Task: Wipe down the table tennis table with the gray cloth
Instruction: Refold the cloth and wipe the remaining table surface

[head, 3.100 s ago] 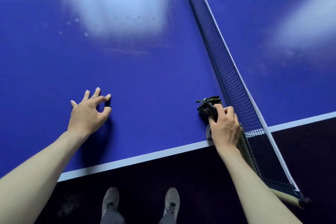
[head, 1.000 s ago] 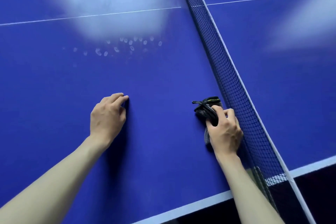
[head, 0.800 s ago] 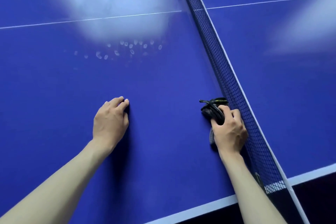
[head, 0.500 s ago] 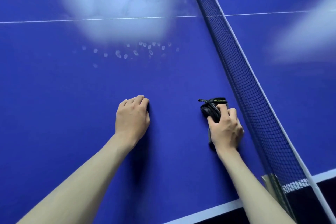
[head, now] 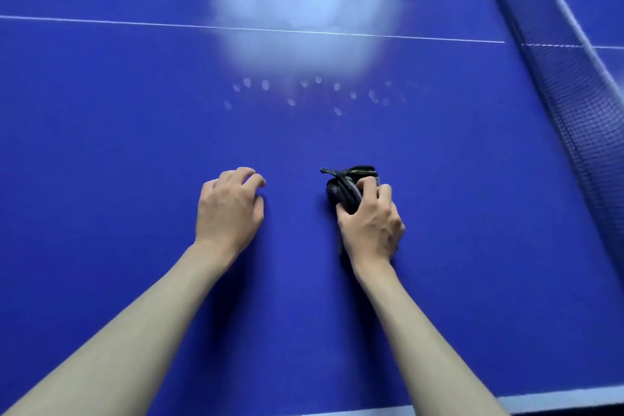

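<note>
The blue table tennis table [head: 118, 152] fills the view. My right hand [head: 371, 226] grips a bunched dark gray cloth [head: 342, 187] and presses it against the surface near the middle. My left hand [head: 229, 209] rests on the table to the left of the cloth, its fingers curled with the tips on the surface, and it holds nothing. Most of the cloth is hidden under my right hand.
The net [head: 570, 78] runs diagonally along the right side. A thin white centre line [head: 101, 21] crosses the far part of the table. Several pale fingerprint smudges [head: 304, 94] lie beyond my hands, under a bright reflection. The white edge line [head: 557, 398] shows at the bottom right.
Both hands have shifted left, away from the net. The cloth travelled with my right hand. My left hand's fingers curled in from a spread pose.
</note>
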Demonstrator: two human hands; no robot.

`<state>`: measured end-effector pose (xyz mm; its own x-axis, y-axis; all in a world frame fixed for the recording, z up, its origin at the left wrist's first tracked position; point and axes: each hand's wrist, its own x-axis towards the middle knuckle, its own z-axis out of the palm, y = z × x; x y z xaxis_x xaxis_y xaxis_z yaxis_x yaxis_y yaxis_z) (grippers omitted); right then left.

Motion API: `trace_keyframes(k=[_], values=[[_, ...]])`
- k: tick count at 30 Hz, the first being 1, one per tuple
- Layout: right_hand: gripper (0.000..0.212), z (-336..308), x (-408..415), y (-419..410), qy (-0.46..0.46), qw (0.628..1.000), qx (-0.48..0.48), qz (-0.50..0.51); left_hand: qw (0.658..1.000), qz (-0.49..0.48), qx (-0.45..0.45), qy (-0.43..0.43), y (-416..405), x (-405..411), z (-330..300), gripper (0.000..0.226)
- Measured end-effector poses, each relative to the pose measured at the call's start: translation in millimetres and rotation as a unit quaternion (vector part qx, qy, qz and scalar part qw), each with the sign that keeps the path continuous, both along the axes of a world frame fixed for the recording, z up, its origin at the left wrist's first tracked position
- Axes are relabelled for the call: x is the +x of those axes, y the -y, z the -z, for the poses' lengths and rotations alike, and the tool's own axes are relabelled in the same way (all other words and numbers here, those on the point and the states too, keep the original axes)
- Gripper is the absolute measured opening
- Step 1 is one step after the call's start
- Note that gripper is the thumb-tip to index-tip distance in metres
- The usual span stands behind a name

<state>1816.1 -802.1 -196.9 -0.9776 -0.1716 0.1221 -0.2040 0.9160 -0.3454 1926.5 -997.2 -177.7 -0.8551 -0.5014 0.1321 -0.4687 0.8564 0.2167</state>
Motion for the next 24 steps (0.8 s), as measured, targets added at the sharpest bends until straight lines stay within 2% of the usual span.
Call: trace_keyframes(k=[6, 10, 14, 19, 24], values=[[0.039, -3.7, 87.1, 115.5, 0.020, 0.997, -0.032, -0.060, 0.996, -0.068, 0.046, 0.032, 63.4, 49.2, -13.2, 0.026], [0.036, -5.0, 102.7, 158.5, 0.027, 0.997, -0.046, -0.061, 0.989, -0.115, 0.086, 0.026, 78.7, 51.7, -18.8, 0.030], [0.023, 0.0, 93.4, 149.0, 0.025, 0.994, -0.066, -0.083, 0.990, -0.103, 0.090, 0.023, 73.0, 38.9, -17.7, 0.031], [0.025, 1.6, 42.9, 115.6, 0.006, 0.996, -0.061, -0.058, 0.994, -0.072, 0.084, 0.001, 51.4, 4.3, -10.4, 0.030], [0.025, 2.0, -38.5, 41.1, 0.003, 0.999, -0.049, -0.015, 0.996, -0.022, 0.082, -0.009, 5.0, -50.6, -0.2, 0.029]])
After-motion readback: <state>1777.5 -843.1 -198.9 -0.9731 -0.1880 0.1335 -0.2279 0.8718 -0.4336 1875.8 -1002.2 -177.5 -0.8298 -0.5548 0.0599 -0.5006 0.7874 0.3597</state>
